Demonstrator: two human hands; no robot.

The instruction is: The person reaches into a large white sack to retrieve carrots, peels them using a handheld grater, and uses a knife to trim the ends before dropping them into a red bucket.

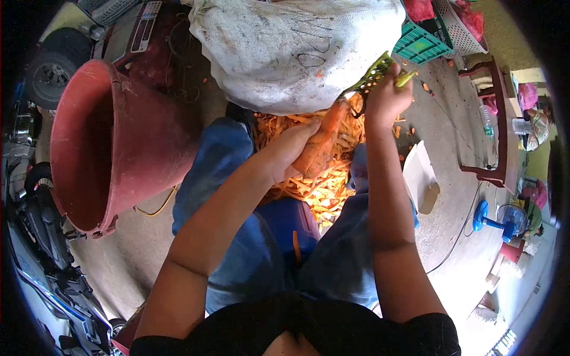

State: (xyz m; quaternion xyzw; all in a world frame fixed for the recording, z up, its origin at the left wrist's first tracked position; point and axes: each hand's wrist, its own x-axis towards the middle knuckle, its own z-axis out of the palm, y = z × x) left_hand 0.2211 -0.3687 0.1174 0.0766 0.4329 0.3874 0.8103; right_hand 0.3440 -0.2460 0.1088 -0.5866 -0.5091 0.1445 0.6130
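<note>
A large, partly peeled carrot (325, 142) slants up and away between my knees, with my left hand (300, 145) closed around its near, thicker part. My right hand (389, 99) is wrapped around a green-handled peeler (406, 79), near the carrot's far end. Most of the peeler is hidden by my fingers. Beneath both hands lies a heap of orange carrot peelings (332, 193). A blue plastic container (294, 222) stands between my legs, with a strip of peel on it.
A bulging white sack (297, 53) rises just beyond the peelings. To the left leans a big red tub (142, 142); a motorcycle (50, 231) is farther out. On the right are a cardboard piece (420, 178), green crate (423, 44) and blue fan (496, 222).
</note>
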